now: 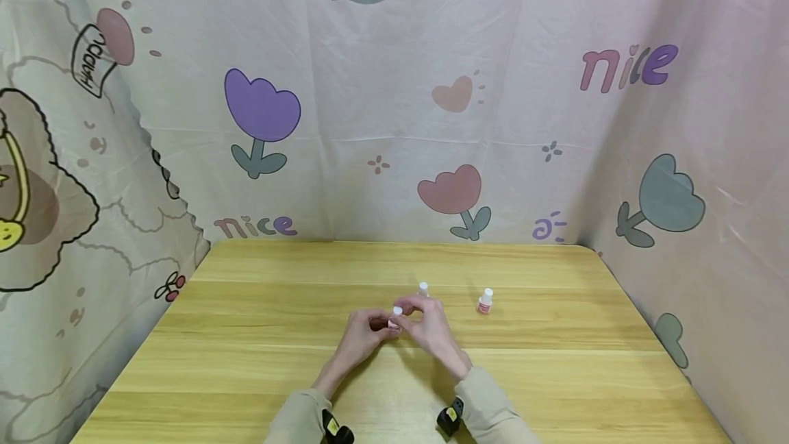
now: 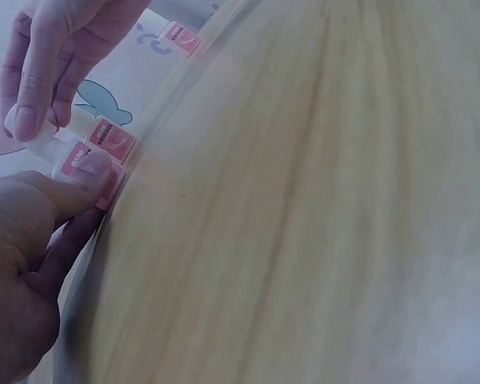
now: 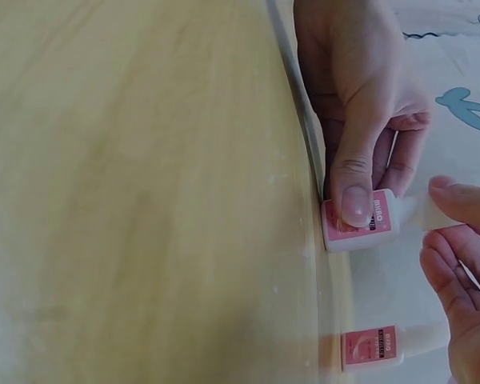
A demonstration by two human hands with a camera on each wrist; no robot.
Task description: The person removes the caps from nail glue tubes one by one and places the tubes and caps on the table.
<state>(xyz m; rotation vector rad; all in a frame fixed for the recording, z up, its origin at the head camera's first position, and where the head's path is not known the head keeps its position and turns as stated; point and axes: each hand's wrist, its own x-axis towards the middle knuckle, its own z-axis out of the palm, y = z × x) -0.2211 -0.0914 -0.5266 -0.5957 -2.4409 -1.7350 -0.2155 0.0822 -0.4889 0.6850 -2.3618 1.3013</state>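
A small white bottle with a pink label stands on the table, its body pinched between the thumb and fingers of my left hand. From above, my right hand pinches the bottle's white cap between thumb and fingers. The right wrist view shows the cap in line with the neck; whether it is loose I cannot tell. Just behind the hands stands a second such bottle, partly hidden by the right hand in the head view. A third bottle stands upright farther right.
The wood-grain table reaches back to a printed cloth wall, and similar cloth hangs at both sides. Each wrist wears a black camera, such as the left one, over a beige sleeve.
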